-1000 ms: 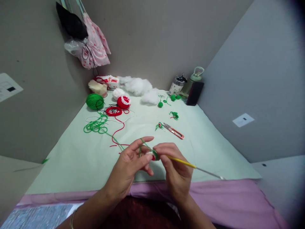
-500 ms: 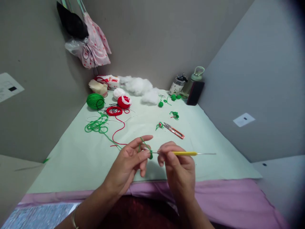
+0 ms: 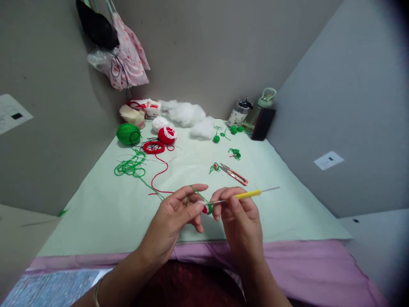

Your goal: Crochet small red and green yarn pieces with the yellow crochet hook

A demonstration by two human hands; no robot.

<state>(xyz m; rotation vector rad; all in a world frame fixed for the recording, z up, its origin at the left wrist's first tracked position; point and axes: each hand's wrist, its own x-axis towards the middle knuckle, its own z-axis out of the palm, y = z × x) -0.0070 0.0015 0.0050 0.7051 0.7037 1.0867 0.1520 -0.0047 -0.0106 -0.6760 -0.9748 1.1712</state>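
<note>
Pale green cloth is covering the surface (image 3: 96, 213) of a grey-walled corner where a person is crocheting. A pink cloth (image 3: 303, 264) is lying along the edge closest to the camera, well in front of the thread snips (image 3: 234, 174). Just in front of the snips, both hands are working above the surface. The left hand (image 3: 174, 217) is pinching a small red, white and green crochet piece (image 3: 207, 208) between thumb and fingers, its index finger stretched out and carrying a green strand (image 3: 192, 189). The right hand (image 3: 238, 213) is closing narrowly on a yellow-handled crochet hook (image 3: 246, 195), whose metal tip is meeting the piece.

Left of the snips, the strand is running back to a loose green tangle (image 3: 130, 167), with a red strand (image 3: 159, 174) lying beside it. Beyond and left of the snips, a green ball (image 3: 128, 133) and a red ball (image 3: 166, 135) are sitting near white stuffing (image 3: 187, 114). Behind the snips, a jar (image 3: 238, 114) and a bottle (image 3: 263, 102) are standing against the wall, and bags (image 3: 124, 59) are hanging far above left.

Judging by the layout, the tangle looks the likeliest source of trouble. A snag there could jerk the strand off the finger, slacken the tension and let the hook slip out of its loop, undoing stitches. The nearby red strand could also get dragged along.
</note>
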